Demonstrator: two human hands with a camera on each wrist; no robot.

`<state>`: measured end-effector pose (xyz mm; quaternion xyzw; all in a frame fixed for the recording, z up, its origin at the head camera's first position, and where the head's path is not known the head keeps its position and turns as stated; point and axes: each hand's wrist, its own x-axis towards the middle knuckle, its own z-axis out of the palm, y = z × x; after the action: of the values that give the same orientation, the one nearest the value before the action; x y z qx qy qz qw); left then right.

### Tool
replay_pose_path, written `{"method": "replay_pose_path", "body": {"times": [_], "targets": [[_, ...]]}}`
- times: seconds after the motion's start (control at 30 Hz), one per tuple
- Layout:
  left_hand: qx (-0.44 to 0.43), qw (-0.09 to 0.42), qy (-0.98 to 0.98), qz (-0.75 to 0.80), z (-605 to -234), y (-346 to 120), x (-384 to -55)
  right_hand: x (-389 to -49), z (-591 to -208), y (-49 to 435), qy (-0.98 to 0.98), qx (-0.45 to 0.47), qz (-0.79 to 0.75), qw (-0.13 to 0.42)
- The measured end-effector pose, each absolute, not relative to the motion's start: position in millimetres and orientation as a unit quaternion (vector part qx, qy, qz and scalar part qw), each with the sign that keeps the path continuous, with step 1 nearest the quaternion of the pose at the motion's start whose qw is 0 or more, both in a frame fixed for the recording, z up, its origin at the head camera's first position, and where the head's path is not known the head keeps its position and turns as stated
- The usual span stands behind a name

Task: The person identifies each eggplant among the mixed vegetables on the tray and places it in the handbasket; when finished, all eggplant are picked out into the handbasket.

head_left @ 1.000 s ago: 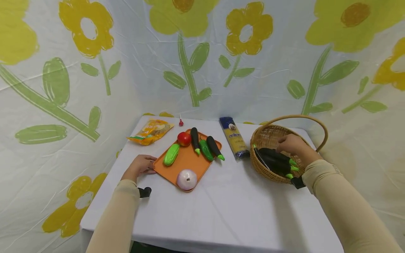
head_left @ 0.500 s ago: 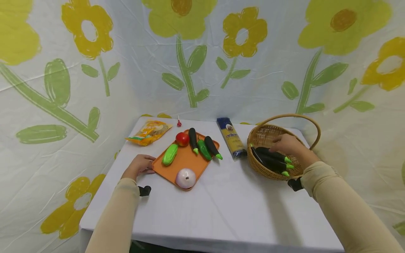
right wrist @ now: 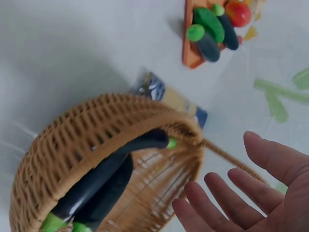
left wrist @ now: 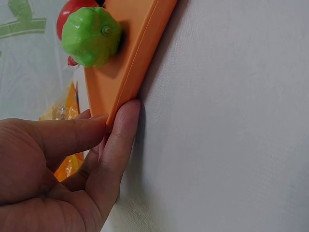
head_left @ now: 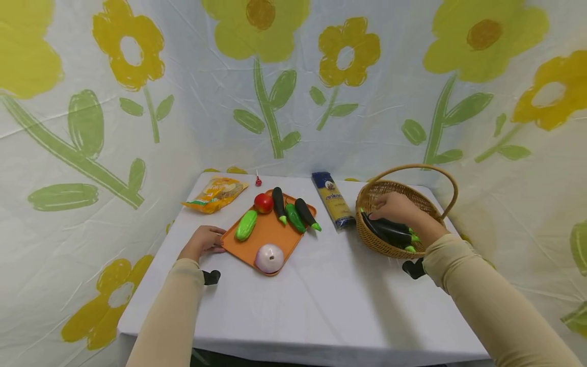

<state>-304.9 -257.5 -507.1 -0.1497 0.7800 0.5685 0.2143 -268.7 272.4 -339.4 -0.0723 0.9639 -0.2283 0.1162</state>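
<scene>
My left hand (head_left: 204, 242) holds the near-left corner of an orange tray (head_left: 271, 233). In the left wrist view, thumb and forefinger pinch its raised edge. On the tray are a red tomato (head_left: 263, 203), a ribbed light-green vegetable (head_left: 246, 226), a green pepper (head_left: 295, 218), two dark eggplants (head_left: 279, 204) and a purple-white onion (head_left: 269, 258). My right hand (head_left: 398, 208) hovers over a wicker basket (head_left: 377, 247) containing several eggplants (right wrist: 94, 183). Its fingers are loosely extended, with nothing in them, as the right wrist view shows.
A blue-and-yellow pasta packet (head_left: 333, 200) lies between tray and basket. An orange food bag (head_left: 215, 194) and a red lollipop (head_left: 258, 180) are behind the tray. The basket's tall handle (head_left: 451, 191) arches beside the right forearm. Flower-printed cloth walls surround the white table (head_left: 316, 306).
My right hand has shifted left across the basket, over the eggplants. The left hand keeps its hold on the tray corner. The head view has turned slightly right.
</scene>
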Motion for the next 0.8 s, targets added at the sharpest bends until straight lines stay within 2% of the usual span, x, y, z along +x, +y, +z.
{"method": "replay_pose_path", "body": {"times": [0.17,0.4,0.8], "targets": [[-0.148,0.211,0.782,0.568,-510.8,-257.4,-306.2,-272.1,-340.1,255.6,0.964,-0.085,-0.227,0.106],[-0.146,0.204,0.779,0.575,-513.7,-259.8,-305.7,-282.5,-347.5,223.4,0.958,-0.079,-0.248,0.12],[-0.146,0.195,0.778,0.579,-513.7,-257.8,-304.9,-312.9,-381.1,171.8,0.946,-0.095,-0.289,0.112]]}}
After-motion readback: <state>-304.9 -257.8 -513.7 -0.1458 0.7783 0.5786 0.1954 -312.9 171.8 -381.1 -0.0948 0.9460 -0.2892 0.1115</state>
